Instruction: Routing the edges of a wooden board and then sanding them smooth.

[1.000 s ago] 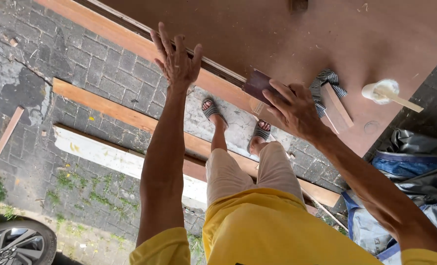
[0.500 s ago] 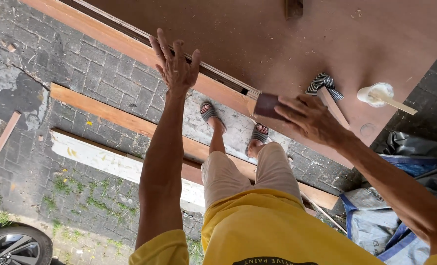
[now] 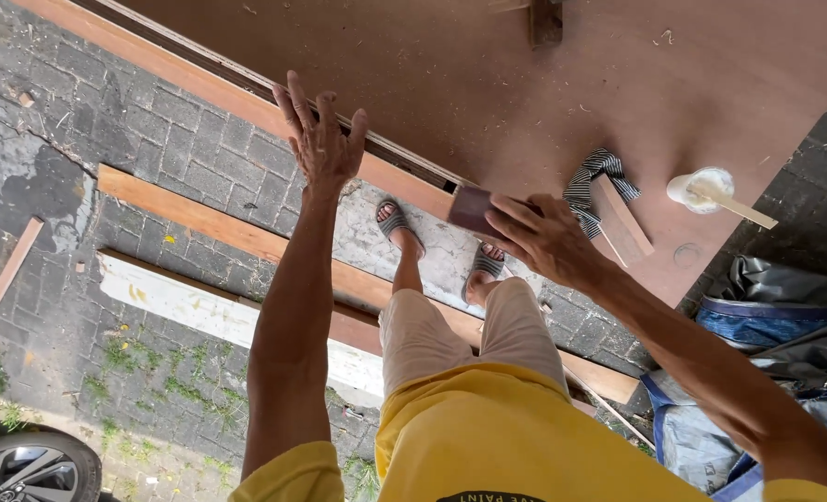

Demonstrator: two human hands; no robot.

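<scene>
While right hand [image 3: 548,242] grips it, sanding block [image 3: 474,209]: small, flat, dark maroon.

Soft, even daylight fills the scene, bright without harsh glare. Shadows are faint and diffuse, lying just under the worktop [image 3: 488,84] edge on the paving [image 3: 79,112]. Focus is sharp throughout; wide-angle distortion bends lines toward the frame's edges.

Left hand [image 3: 320,149] splayed, right hand [image 3: 548,242] clenched

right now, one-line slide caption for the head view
Right hand presses a dark block to the plywood sheet's edge; left hand braces it.
</scene>
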